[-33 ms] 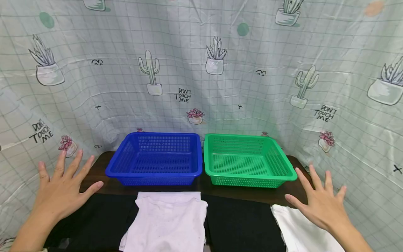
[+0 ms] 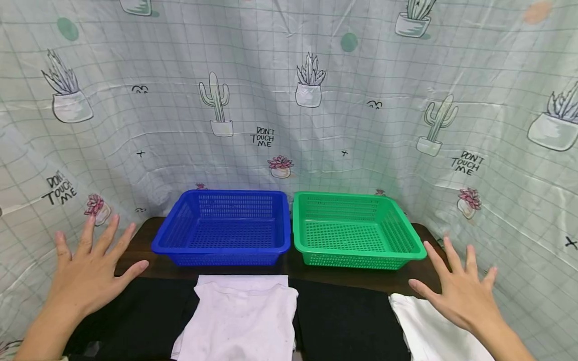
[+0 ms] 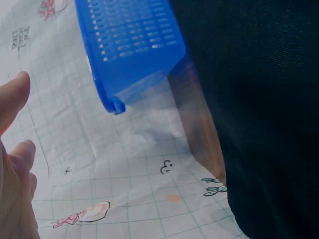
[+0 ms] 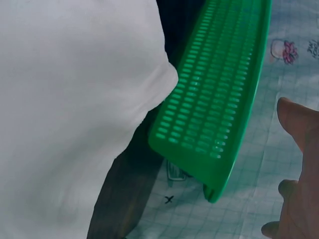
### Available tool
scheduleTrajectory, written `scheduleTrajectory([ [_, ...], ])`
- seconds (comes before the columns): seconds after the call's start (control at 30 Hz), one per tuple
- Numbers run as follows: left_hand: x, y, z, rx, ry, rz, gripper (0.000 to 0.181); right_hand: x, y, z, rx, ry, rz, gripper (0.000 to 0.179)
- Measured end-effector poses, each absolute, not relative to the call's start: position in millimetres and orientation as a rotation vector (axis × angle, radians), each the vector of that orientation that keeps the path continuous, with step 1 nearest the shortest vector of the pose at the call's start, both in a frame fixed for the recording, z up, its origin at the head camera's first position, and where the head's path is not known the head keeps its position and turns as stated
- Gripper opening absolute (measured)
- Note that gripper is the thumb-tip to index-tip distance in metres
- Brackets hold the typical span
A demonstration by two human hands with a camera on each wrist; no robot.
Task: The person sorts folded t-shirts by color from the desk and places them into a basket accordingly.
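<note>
My left hand (image 2: 88, 281) hovers with fingers spread at the left, above a black cloth (image 2: 144, 316), and holds nothing. On the right my right hand (image 2: 465, 291), fingers also spread, is over a folded white cloth (image 2: 424, 321) and grips nothing. Between them lie a white shirt-like garment (image 2: 244, 321) and a second black cloth (image 2: 347, 321). Behind these stand a blue plastic basket (image 2: 221, 258) and a green plastic basket (image 2: 352, 259), side by side with nothing inside. The left wrist view shows the blue basket's end (image 3: 134, 64); the right wrist view shows the green one's (image 4: 199, 114).
A dark wooden table (image 2: 289, 268) carries the cloths and baskets. Around its back and sides hangs a pale checked curtain (image 2: 289, 115) printed with cactus pots and lettering. The two baskets stand close together near the table's back edge.
</note>
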State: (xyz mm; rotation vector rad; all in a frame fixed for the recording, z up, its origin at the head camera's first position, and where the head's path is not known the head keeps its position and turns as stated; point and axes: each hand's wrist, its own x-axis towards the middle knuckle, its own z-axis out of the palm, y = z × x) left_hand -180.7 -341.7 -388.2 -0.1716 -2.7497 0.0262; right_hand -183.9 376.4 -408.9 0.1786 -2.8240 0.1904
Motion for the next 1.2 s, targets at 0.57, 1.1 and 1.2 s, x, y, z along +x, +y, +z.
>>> scheduleTrajectory([
  [0.57, -178, -342, -387, -0.165, -2.768, 0.044, 0.095, -184, 362, -405, 0.206, -2.822, 0.183, 0.101],
  [1.1, -177, -326, -392, -0.306, -2.738, -0.077, 0.094, -185, 284, -394, 0.384, -2.823, 0.345, 0.097],
  [1.2, -175, -322, -393, -0.332, -2.755, -0.171, 0.094, -183, 264, -392, 0.424, -2.838, 0.433, 0.095],
])
